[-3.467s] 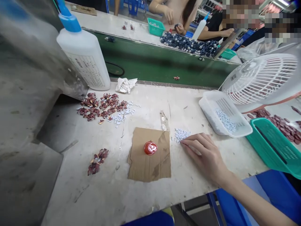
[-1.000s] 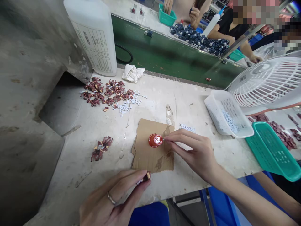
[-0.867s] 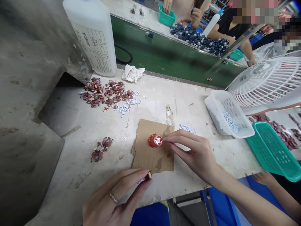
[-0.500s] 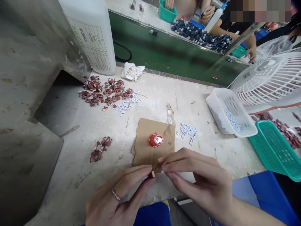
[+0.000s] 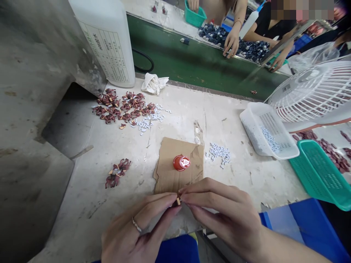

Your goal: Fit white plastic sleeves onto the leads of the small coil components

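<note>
Between thumb and forefinger, my left hand (image 5: 139, 223) pinches a small brown figurine (image 5: 178, 201) with a tan patch; most of it is hidden by the fingers. My right hand (image 5: 222, 208) has its fingertips pressed together against the figurine's right side; whatever they hold, if anything, is hidden. Just beyond the hands, a small red cup (image 5: 181, 163) with a glossy top stands on a piece of cardboard (image 5: 167, 157). Two or so similar brown figurines (image 5: 117, 173) lie to the left. Small pale-blue pieces (image 5: 219, 154) lie in a pile right of the cardboard.
More brown figurines (image 5: 123, 106) and pale-blue pieces (image 5: 146, 122) lie at the back left, near a large white jug (image 5: 109, 47) and a crumpled cloth (image 5: 154, 83). At right are a white basket (image 5: 253, 137), a green basket (image 5: 315, 175) and a fan (image 5: 315, 87). Co-workers' hands (image 5: 232, 41) are across the green conveyor (image 5: 164, 54).
My right hand has moved left, bringing its fingertips to the figurine in my left hand. Across the conveyor, a co-worker's hand has come down to its edge.
</note>
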The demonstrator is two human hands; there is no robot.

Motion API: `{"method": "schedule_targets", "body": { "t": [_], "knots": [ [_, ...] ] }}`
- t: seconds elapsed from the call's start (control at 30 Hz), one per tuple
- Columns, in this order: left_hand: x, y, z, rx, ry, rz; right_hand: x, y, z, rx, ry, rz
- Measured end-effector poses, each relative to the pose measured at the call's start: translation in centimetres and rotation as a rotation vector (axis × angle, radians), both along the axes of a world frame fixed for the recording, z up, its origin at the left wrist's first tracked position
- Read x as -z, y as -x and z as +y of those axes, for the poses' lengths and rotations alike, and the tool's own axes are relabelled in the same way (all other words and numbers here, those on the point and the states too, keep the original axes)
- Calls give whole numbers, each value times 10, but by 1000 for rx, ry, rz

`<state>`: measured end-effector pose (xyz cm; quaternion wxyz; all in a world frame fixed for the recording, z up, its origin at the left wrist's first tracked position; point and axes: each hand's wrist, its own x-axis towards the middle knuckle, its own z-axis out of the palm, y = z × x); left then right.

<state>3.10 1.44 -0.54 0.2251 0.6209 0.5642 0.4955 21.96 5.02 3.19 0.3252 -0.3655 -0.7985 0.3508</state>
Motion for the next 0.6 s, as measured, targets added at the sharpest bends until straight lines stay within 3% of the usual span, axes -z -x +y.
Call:
{"method": "schedule_targets", "body": {
  "t": [0.17,0.23,0.37,0.47,0.6],
  "knots": [
    [3,4,0,10,4,10,-3,-4,-3,-61,-307,-214],
    [4,8,3,44,-14,49,-3,-5,-3,-85,-343,-235],
    [3,11,7,145,-55,88,0,-2,2,44,-65,-11],
    [2,9,8,114,-45,153,-5,4,9,30,185,76],
    [2,16,4,3,-32,220,-17,7,40,-60,235,33]
  ]
}}
